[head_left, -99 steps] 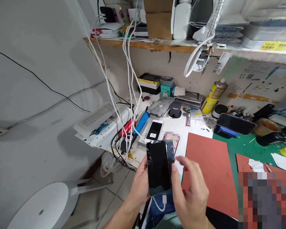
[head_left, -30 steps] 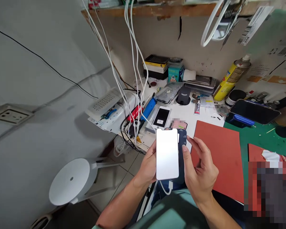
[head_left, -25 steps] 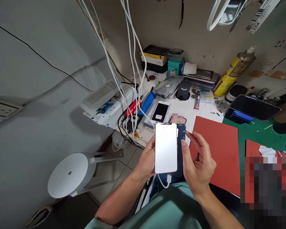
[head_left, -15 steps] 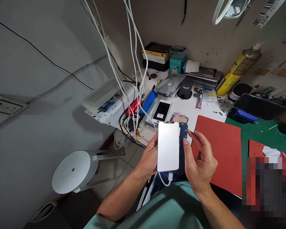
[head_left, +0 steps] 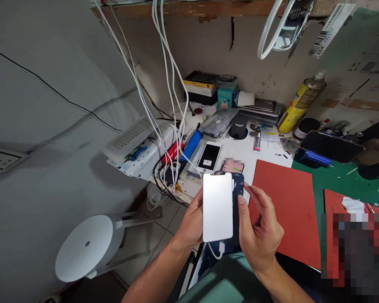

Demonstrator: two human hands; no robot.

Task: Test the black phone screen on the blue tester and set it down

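A phone screen (head_left: 217,207), lit plain white with a notch at its top, lies over a dark blue screen tester (head_left: 236,212) with small printed labels. The tester's right strip and top edge show beside the screen. My left hand (head_left: 192,219) is closed around the left side of both, its fingers mostly hidden underneath. At the tester's right edge, my right hand (head_left: 260,223) has its thumb on the front face and its index fingertip by the upper corner. A white cable plug (head_left: 221,248) sits at the tester's bottom end.
Beyond my hands lie a white phone (head_left: 210,156) and a pink-screened phone (head_left: 233,167). White cables (head_left: 173,84) hang down at the left. To the right are a red mat (head_left: 284,206), a propped black phone (head_left: 331,146) and a yellow spray can (head_left: 301,103). A white stool (head_left: 85,248) stands at lower left.
The view has tilted up a little, so the scene sits lower and a shelf edge shows at the top. Both hands keep nearly the same hold, and the screen stays white.
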